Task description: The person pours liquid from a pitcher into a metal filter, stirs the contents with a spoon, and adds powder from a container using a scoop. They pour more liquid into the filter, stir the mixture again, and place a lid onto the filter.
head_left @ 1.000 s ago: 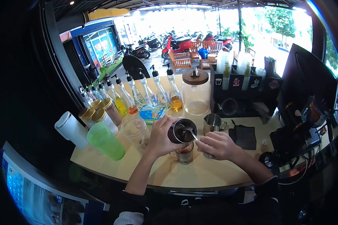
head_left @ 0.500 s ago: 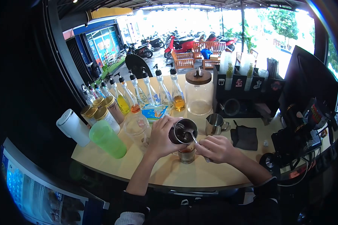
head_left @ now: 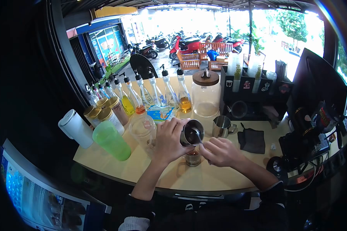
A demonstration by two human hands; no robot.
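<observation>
My left hand point(head_left: 170, 140) is wrapped round a metal cup point(head_left: 186, 135), tilted so that its mouth faces me and to the right. Dark contents show inside. In my right hand point(head_left: 220, 152) is a spoon point(head_left: 198, 135), its bowl end reaching into the cup. Below the cup, a small glass point(head_left: 193, 158) with a reddish-brown liquid stands on the counter. A steel milk pitcher point(head_left: 220, 127) is just beyond my right hand. To the left of my left hand stands a clear plastic jug point(head_left: 142, 129).
Pump bottles point(head_left: 184, 96) line the counter's far side, beside a lidded jar point(head_left: 205, 94). A green tumbler point(head_left: 112, 140), a white jug point(head_left: 76, 129) and gold-lidded canisters point(head_left: 111, 117) stand left. At right are a dark cloth point(head_left: 251, 140), a cup holder point(head_left: 243, 92) and a screen point(head_left: 316, 88).
The metal cup has turned further to the right over the glass. The spoon has shifted within it, and my right hand has moved slightly with it.
</observation>
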